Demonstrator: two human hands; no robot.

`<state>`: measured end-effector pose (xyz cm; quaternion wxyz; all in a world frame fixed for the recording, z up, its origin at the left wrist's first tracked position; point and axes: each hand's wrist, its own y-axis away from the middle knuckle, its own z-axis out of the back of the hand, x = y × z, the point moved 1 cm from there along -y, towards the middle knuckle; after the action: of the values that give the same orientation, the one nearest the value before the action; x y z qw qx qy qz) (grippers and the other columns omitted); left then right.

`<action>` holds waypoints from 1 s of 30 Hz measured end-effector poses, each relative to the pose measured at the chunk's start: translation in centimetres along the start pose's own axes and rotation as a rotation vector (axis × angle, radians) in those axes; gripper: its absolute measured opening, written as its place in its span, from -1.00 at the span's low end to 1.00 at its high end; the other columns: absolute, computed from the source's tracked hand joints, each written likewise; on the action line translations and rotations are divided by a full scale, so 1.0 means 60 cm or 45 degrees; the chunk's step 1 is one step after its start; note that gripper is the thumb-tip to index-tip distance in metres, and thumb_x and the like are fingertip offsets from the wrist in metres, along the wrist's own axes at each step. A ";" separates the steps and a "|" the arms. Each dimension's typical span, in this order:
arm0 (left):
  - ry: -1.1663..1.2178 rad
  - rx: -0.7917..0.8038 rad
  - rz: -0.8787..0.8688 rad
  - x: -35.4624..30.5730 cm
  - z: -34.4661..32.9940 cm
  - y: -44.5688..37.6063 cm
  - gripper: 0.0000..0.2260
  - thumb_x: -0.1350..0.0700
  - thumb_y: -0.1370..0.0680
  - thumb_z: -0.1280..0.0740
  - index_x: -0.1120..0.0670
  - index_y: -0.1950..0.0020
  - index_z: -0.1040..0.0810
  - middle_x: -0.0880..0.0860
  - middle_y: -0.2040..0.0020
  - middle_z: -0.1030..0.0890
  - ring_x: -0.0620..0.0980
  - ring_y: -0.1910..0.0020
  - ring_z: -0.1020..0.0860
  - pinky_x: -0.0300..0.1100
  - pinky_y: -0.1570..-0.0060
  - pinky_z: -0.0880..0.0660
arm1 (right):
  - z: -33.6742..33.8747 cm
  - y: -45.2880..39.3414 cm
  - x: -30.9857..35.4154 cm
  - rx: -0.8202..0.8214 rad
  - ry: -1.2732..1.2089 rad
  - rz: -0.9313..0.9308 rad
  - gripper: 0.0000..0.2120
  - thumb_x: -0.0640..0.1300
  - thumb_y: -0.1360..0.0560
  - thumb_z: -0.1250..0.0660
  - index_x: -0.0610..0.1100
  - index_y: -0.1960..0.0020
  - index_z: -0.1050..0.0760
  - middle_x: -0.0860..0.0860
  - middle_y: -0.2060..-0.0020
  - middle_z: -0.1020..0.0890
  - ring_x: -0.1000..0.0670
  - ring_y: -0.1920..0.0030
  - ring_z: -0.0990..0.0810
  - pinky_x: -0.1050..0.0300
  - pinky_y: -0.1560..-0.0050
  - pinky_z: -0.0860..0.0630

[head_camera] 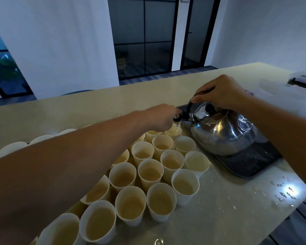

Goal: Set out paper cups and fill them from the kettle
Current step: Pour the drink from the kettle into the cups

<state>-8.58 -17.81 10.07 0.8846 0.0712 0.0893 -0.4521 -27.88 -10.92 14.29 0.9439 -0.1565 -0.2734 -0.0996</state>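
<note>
The right hand [221,93] gripped the black handle of the shiny steel kettle [223,133], tilted over a dark tray [251,165] near the counter's right edge. The left hand [159,117] pinched its spout cap above the white paper cups [148,174] massed towards the left edge. Clear plastic wrap [286,98] lay behind; no writing was legible.

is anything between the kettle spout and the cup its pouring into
Nothing visible blocks it. The kettle is tilted by the right hand on its handle, and its spout sits just above the far cup. The left hand is at the spout's cap, beside the pour path rather than under the opening.
</note>
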 end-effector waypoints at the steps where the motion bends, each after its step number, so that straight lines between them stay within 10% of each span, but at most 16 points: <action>1: 0.004 -0.002 0.001 0.000 -0.001 -0.001 -0.51 0.34 -0.60 -0.22 0.01 -0.50 -0.38 0.09 -0.37 -0.51 0.08 -0.19 -0.54 -0.09 -0.14 -0.55 | 0.000 0.000 0.001 0.003 0.013 0.000 -0.83 0.03 -0.38 -0.55 0.05 0.04 -0.72 0.15 0.16 -0.69 0.12 0.17 -0.61 0.29 0.22 -0.44; 30: 0.054 -0.080 -0.059 0.003 -0.001 -0.002 -0.47 0.26 -0.59 -0.27 -0.04 -0.54 -0.28 0.04 -0.43 -0.46 0.05 -0.34 -0.45 -0.14 -0.18 -0.44 | 0.015 0.023 -0.008 -0.141 -0.181 -0.068 -0.78 0.05 -0.34 -0.58 0.02 0.05 -0.72 0.16 0.22 -0.70 0.12 0.20 -0.61 0.27 0.21 -0.46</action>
<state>-8.58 -18.04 9.93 0.8736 0.0510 0.1237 -0.4678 -28.31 -9.29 14.42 0.9090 -0.2078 -0.3377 -0.1282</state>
